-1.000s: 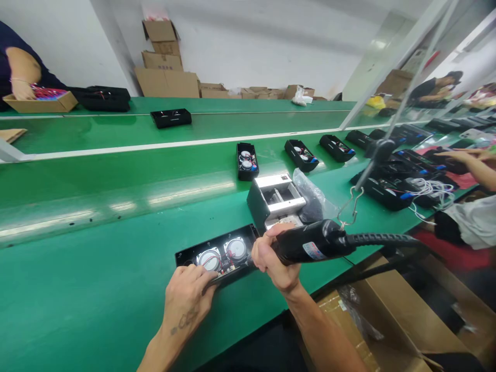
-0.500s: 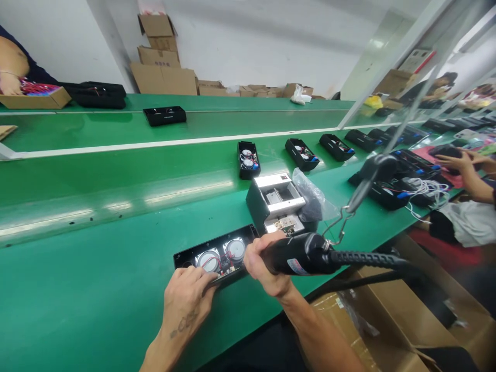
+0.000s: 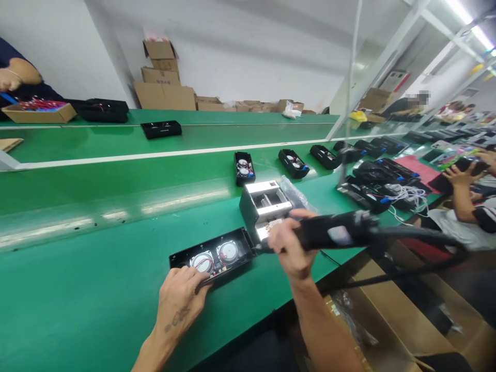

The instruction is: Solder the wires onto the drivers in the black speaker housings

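An open black speaker housing [image 3: 211,254] with two round silver drivers lies on the green bench in front of me. My left hand [image 3: 181,299] rests on its near edge, fingers pressed against it. My right hand [image 3: 289,247] is wrapped round a black electric screwdriver [image 3: 335,231], held level just right of the housing, its tip end close to a small grey screw feeder box [image 3: 263,205]. A thick black cable runs from the tool off to the right.
More open black housings [image 3: 243,166] sit in a row on the green conveyor [image 3: 116,175]. A co-worker's hands [image 3: 463,173] work at the right beside white wires. Another person's arm [image 3: 15,72] reaches over a cardboard tray at the far left. Cardboard boxes [image 3: 165,82] stack against the wall.
My right hand has swung the screwdriver away from the housing, to the right and slightly up, toward the feeder box. My left hand stays on the housing.
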`<action>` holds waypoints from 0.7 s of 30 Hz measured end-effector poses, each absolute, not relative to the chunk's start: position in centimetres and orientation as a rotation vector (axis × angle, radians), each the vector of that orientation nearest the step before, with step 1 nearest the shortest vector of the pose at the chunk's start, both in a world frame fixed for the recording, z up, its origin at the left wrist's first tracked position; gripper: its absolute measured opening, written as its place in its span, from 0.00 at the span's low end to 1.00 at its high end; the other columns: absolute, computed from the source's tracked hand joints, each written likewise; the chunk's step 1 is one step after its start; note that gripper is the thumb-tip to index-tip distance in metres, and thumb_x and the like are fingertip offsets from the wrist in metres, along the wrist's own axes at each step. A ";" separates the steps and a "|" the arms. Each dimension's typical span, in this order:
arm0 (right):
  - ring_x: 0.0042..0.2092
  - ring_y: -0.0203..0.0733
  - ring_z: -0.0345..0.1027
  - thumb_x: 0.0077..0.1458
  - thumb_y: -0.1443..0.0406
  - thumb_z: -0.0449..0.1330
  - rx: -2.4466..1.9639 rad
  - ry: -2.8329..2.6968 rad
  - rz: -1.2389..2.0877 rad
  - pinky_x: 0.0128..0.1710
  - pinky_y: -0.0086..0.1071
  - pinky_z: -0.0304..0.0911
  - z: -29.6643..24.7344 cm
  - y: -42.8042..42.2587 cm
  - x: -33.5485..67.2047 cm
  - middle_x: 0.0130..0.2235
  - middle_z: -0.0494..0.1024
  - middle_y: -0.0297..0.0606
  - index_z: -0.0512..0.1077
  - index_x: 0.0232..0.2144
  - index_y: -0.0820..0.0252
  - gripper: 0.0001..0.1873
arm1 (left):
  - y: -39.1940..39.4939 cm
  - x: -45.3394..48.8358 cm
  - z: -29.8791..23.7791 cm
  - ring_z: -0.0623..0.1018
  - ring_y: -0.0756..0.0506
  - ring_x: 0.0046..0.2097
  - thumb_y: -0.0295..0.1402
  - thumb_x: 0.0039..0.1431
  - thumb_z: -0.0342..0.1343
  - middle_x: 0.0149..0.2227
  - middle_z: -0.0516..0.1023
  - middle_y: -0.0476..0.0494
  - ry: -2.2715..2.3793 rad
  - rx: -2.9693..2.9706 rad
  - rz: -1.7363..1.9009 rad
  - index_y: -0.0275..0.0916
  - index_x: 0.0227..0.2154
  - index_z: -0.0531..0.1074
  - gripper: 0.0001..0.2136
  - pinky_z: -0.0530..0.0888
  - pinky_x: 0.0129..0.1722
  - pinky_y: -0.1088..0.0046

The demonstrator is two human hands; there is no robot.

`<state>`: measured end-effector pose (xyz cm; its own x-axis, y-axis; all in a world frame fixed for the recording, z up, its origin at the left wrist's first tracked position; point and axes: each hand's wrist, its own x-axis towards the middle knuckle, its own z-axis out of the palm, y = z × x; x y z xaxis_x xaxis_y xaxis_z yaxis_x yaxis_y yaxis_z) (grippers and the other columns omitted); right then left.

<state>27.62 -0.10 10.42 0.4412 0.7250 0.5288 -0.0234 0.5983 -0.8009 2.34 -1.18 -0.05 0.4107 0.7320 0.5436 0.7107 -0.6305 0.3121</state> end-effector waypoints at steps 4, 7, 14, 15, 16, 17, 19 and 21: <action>0.17 0.33 0.60 0.57 0.67 0.66 -0.940 -0.904 0.226 0.22 0.31 0.62 11.6 2.3 31.7 0.18 0.68 0.19 0.68 0.43 0.56 0.14 | -1.4 2.6 -0.6 0.76 0.45 0.31 0.28 0.65 0.59 0.29 0.79 0.51 1.348 2.620 1.041 0.44 0.36 0.77 0.04 0.67 0.38 0.65; 0.16 0.34 0.61 0.56 0.65 0.67 -1.041 -0.919 0.223 0.21 0.31 0.61 10.5 3.5 33.1 0.17 0.70 0.21 0.67 0.38 0.57 0.12 | -1.4 2.8 -1.1 0.75 0.44 0.31 0.27 0.63 0.60 0.31 0.81 0.50 1.387 2.606 1.043 0.43 0.42 0.75 0.07 0.68 0.38 0.66; 0.16 0.31 0.58 0.57 0.64 0.69 -0.961 -1.051 0.634 0.18 0.28 0.57 10.5 1.1 30.5 0.19 0.64 0.19 0.68 0.41 0.55 0.14 | -1.6 3.1 -2.0 0.75 0.42 0.32 0.26 0.54 0.64 0.33 0.82 0.50 1.511 2.498 1.032 0.43 0.45 0.71 0.16 0.69 0.35 0.66; 0.16 0.31 0.57 0.59 0.64 0.68 -0.895 -1.056 0.691 0.18 0.28 0.58 10.8 0.4 29.4 0.19 0.63 0.18 0.68 0.42 0.54 0.13 | -1.6 3.2 -1.9 0.75 0.42 0.32 0.26 0.53 0.64 0.33 0.82 0.50 1.507 2.489 1.030 0.43 0.45 0.71 0.17 0.69 0.35 0.66; 0.16 0.30 0.57 0.61 0.65 0.66 -0.822 -1.060 0.735 0.18 0.28 0.58 11.0 -0.3 28.1 0.19 0.63 0.18 0.67 0.44 0.53 0.12 | -1.7 3.2 -1.9 0.75 0.42 0.32 0.25 0.53 0.64 0.33 0.82 0.50 1.502 2.479 1.024 0.43 0.44 0.70 0.17 0.69 0.36 0.66; 0.16 0.30 0.56 0.63 0.66 0.64 -0.749 -1.069 0.769 0.18 0.28 0.58 11.1 -0.9 26.8 0.20 0.62 0.18 0.67 0.46 0.53 0.11 | -1.7 3.3 -1.8 0.75 0.43 0.32 0.25 0.52 0.64 0.33 0.82 0.50 1.499 2.470 1.019 0.43 0.44 0.70 0.17 0.69 0.36 0.66; 0.17 0.30 0.56 0.66 0.67 0.60 -0.613 -1.103 0.830 0.19 0.27 0.58 11.0 -1.8 24.1 0.22 0.63 0.19 0.65 0.48 0.50 0.10 | -1.7 3.4 -1.6 0.75 0.43 0.32 0.25 0.53 0.64 0.33 0.82 0.50 1.506 2.451 1.007 0.43 0.44 0.70 0.17 0.69 0.36 0.66; 0.18 0.30 0.56 0.68 0.68 0.58 -0.528 -1.149 0.893 0.19 0.26 0.58 10.6 -2.1 21.7 0.23 0.63 0.19 0.64 0.48 0.48 0.11 | -1.7 3.5 -1.4 0.74 0.43 0.31 0.25 0.53 0.64 0.33 0.82 0.50 1.517 2.429 0.993 0.43 0.43 0.69 0.16 0.68 0.35 0.65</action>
